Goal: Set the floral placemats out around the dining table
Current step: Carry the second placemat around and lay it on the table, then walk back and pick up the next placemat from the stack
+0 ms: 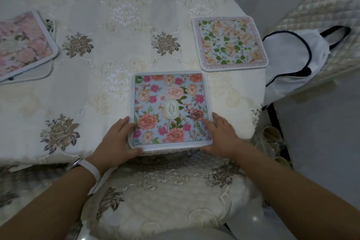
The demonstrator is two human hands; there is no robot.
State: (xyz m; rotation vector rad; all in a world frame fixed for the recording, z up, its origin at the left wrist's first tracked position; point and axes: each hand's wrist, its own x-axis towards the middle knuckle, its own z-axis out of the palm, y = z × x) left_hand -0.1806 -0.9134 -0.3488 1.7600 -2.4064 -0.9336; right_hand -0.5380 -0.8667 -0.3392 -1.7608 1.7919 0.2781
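A person is leaning over a dining table (81, 91) draped in an embroidered cream cloth, holding a blue floral placemat (169, 108) by its near corners. The left hand (118, 138) is pinching the near-left corner, fingers on top and thumb along the near edge. The right hand (220, 134) is doing the same at the near-right corner, fingers spread flat on the print. Both grips are narrow, closed on the mat.

The mat is stretching directly away from both hands, lying flat, its near edge level with the table edge. It is almost square, slightly longer away from the person, and its "GARDEN" label is standing upright to them. Both hands are equally near.

Beyond the right hand, a peach floral placemat (229, 43) is lying flat. Far beyond the left hand, a pink floral placemat (23, 45) is resting on another mat.
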